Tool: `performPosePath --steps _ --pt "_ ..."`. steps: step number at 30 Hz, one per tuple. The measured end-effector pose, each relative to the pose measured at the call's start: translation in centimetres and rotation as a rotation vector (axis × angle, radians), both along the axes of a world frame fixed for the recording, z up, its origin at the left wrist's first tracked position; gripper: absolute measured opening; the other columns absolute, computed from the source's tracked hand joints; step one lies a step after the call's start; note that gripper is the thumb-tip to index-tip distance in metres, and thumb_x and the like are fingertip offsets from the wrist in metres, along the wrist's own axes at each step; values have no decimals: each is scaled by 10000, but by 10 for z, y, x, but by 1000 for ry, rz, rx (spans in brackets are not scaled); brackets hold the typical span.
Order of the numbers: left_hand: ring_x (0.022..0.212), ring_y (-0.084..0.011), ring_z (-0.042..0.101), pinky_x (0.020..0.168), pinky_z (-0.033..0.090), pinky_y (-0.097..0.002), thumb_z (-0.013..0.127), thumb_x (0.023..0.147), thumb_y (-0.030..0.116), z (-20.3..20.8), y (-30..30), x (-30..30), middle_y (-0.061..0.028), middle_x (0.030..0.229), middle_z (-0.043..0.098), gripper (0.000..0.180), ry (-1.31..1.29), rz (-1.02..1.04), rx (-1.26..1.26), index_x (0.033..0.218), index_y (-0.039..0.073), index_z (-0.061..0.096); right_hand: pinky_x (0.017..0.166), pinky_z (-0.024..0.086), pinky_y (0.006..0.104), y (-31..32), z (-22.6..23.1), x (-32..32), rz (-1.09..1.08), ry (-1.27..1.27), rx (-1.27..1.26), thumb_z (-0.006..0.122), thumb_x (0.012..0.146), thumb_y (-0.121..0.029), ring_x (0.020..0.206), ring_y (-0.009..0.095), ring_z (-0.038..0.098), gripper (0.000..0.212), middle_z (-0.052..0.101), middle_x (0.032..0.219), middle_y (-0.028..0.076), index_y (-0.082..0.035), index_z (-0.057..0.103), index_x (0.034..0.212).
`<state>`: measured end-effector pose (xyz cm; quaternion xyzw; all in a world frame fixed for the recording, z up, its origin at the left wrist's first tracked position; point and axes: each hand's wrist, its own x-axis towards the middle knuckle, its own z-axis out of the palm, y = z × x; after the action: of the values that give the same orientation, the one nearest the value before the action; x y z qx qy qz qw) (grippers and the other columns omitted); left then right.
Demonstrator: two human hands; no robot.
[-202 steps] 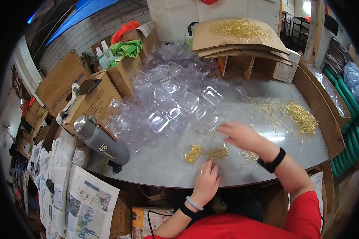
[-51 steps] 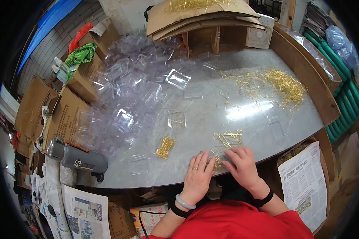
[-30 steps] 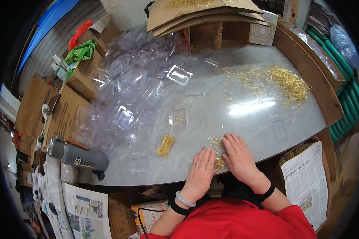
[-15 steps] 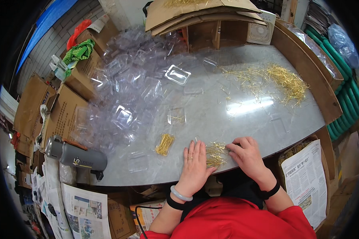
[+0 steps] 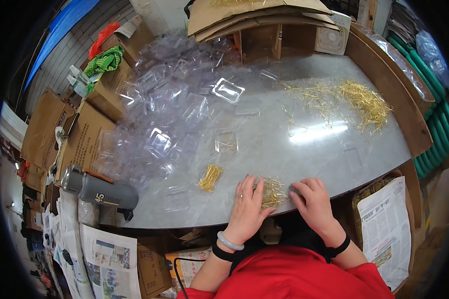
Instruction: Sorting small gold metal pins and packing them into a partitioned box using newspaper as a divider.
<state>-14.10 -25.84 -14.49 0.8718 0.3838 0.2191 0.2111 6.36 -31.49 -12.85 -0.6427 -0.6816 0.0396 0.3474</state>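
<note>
My left hand (image 5: 246, 208) lies flat on the grey table (image 5: 314, 149) near its front edge, fingers spread, touching a small loose heap of thin gold pins (image 5: 273, 192). On the other side of that heap rests my right hand (image 5: 312, 202), fingers curled and holding nothing that I can see. A tidy bundle of gold pins (image 5: 210, 177) lies to the left of my left hand. One clear plastic tray with a few pins in it (image 5: 226, 142) sits further back.
A big heap of clear plastic trays (image 5: 169, 109) covers the table's left and back. A large pile of gold pins (image 5: 356, 99) lies at the right. A grey flask (image 5: 102, 191) lies at the left edge, cardboard boxes (image 5: 80, 139) beyond it, newspapers (image 5: 384, 224) below.
Both hands had been pressed together over the pins at the front edge. They have since drawn apart, so the small heap of pins now shows between them.
</note>
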Motion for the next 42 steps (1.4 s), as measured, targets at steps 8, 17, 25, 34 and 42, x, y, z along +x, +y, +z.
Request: performPosePath --steps 8,17,25,34,42 --pt "1404 -462 256 1160 197 -588 789 788 300 2 13 1 -225 1450 336 863 39 -6 7 1447 -27 339 787 491 358 34 -16 7 267 -87 33 655 769 -37 871 275 574 241 616 904 75 -73 688 1004" --pt "1327 -456 363 1113 327 -515 790 779 201 -3 0 1 -190 1263 441 699 -5 9 40 1356 -6 454 876 500 398 16 -11 -18 252 411 -49 633 861 -31 1033 357 602 306 625 1111 170 -12 611 1165" --pt "1348 -444 355 1121 328 -492 764 800 138 -11 1 -2 -260 1423 369 776 -99 70 2 1428 -31 341 1061 395 467 37 -8 -10 501 -27 -9 742 823 -276 1177 367 513 585 551 1260 188 -22 525 1303" --pt "1398 -443 300 1169 261 -487 700 850 95 -7 7 -13 -282 1482 319 857 -81 -90 -58 1520 -25 179 1048 415 448 34 -7 -20 478 -68 8 702 833 -188 1197 366 507 506 543 1243 195 27 531 1258" --pt "1397 -447 294 1156 282 -466 739 808 100 3 0 -20 -282 1486 319 908 -237 -31 -198 1520 -25 189 1101 373 446 36 -15 -23 536 -99 -74 684 853 -241 1283 379 455 556 502 1318 213 43 497 1293"
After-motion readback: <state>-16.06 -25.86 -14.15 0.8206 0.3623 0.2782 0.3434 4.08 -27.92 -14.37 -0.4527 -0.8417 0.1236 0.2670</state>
